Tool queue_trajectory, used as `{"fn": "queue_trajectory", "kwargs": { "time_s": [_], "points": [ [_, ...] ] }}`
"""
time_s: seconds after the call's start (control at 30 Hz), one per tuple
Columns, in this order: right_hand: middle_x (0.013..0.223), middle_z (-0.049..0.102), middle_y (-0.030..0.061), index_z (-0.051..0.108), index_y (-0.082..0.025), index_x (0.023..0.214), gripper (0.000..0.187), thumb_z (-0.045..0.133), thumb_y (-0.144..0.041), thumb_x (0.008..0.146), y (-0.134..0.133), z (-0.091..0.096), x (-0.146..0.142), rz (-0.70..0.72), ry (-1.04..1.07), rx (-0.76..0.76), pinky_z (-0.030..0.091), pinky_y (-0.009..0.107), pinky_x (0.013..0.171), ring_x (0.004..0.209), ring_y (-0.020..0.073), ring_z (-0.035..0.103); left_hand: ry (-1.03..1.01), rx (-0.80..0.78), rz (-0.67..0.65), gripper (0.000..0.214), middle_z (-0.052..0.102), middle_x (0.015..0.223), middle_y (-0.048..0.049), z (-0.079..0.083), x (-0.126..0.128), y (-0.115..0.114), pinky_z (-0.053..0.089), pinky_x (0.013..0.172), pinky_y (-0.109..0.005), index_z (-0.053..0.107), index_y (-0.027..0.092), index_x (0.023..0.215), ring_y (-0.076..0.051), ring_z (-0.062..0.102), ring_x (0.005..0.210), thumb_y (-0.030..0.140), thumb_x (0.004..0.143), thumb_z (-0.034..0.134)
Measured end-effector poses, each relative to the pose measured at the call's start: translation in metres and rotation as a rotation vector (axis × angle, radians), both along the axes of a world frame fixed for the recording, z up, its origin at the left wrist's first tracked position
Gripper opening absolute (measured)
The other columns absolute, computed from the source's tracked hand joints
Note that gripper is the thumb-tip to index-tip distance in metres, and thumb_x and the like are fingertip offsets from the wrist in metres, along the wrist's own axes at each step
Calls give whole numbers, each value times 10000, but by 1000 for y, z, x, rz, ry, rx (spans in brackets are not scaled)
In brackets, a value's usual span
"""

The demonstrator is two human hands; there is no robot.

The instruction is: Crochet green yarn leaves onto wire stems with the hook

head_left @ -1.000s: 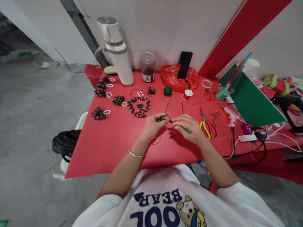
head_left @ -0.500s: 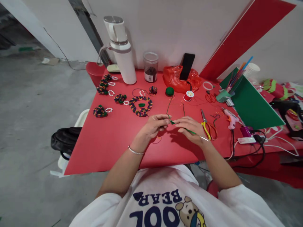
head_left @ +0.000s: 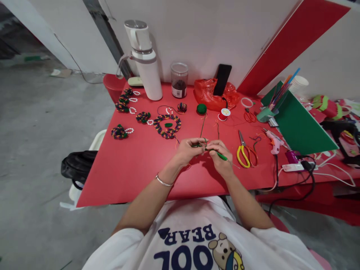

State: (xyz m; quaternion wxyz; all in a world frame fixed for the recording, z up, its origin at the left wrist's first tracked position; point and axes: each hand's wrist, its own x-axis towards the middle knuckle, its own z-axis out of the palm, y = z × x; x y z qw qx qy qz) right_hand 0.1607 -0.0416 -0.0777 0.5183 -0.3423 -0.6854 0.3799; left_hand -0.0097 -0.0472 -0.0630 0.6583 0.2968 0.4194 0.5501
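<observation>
Over the red table my left hand (head_left: 188, 150) pinches a small piece of green yarn work, mostly hidden by the fingers. My right hand (head_left: 222, 162) is closed around a crochet hook (head_left: 222, 156) with a green handle, its thin metal end sticking out past the palm. The fingertips of both hands nearly meet at the yarn. A green strand (head_left: 203, 126) runs from there up to a green yarn ball (head_left: 201, 109). Left of my hands lies a braided multicolour ring (head_left: 158, 129) with a small green piece (head_left: 168, 125) inside it.
Yellow-and-orange-handled scissors (head_left: 243, 156) lie right of my right hand, with a pink glue gun (head_left: 275, 144) beyond. Crocheted flowers with bead loops (head_left: 119, 132) line the left side. A white bottle (head_left: 149, 77), jar (head_left: 179, 80), red bag (head_left: 205, 90) and phone (head_left: 222, 79) stand behind.
My right hand has moved left and closed in on my left hand, turning so that the hook's green handle shows more. My left hand has shifted slightly right.
</observation>
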Motion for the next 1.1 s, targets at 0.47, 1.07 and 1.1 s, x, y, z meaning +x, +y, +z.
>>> {"fn": "queue_trajectory", "kwargs": {
  "time_s": [0.47, 1.07, 1.1],
  "points": [
    [1038, 759, 50, 768, -308, 1151, 205, 665, -277, 976, -14, 7, 0, -119, -193, 365, 603, 355, 860, 961, 196, 728, 26, 76, 20, 543, 702, 639, -8, -6, -7, 5, 491, 598, -240, 818, 132, 933, -104, 611, 574, 312, 452, 993],
    [1059, 785, 50, 768, -343, 1151, 223, 716, -374, 936, 17, 20, 24, 102, -368, 550, 587, 397, 824, 939, 206, 704, -140, -53, -62, 491, 630, 580, 13, 3, -15, 1, 237, 441, -195, 800, 112, 964, -43, 425, 451, 194, 498, 930],
    [1067, 788, 53, 767, -336, 1154, 225, 708, -377, 941, 18, 26, 28, 145, -376, 529, 584, 400, 834, 952, 207, 706, -123, -49, -53, 486, 627, 576, 13, 4, -14, 1, 244, 449, -200, 798, 109, 962, -46, 427, 456, 196, 501, 925]
  ]
}}
